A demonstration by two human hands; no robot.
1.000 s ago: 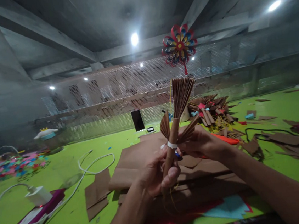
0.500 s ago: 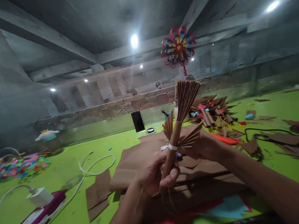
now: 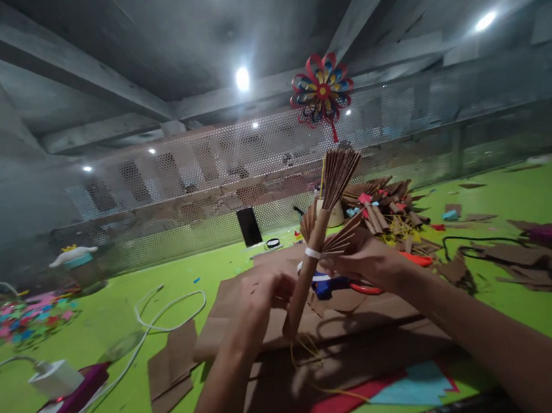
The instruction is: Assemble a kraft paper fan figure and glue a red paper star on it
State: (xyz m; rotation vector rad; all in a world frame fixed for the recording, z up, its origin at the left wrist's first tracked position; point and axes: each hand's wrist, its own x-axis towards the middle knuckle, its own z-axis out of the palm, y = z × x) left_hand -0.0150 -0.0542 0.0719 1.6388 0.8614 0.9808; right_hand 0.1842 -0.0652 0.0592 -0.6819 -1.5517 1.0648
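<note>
A rolled brown paper tube (image 3: 299, 296) stands tilted in front of me, with a pleated fan (image 3: 340, 177) at its top, smaller pleated wings at its sides and a white band (image 3: 312, 253) round its middle. My right hand (image 3: 368, 259) pinches the craft near the right wing and band. Curled fingers of my left hand (image 3: 270, 292) are at the tube's left side; whether they grip it is hard to tell. Yellow string (image 3: 307, 351) hangs by the tube's lower end. Below my right hand lie a blue object (image 3: 328, 286) and an orange-red handle (image 3: 366, 289).
Brown paper sheets (image 3: 228, 316) lie under my hands on the green table (image 3: 128, 393). Finished-looking paper pieces (image 3: 384, 205) are heaped at the back right. A white cable (image 3: 191, 294), a charger (image 3: 57, 378) and colourful paper stars (image 3: 26, 318) are on the left.
My left hand has loosened from round the tube and moved left, uncovering its lower end. The tube has shifted slightly left, and the blue object below is now more exposed.
</note>
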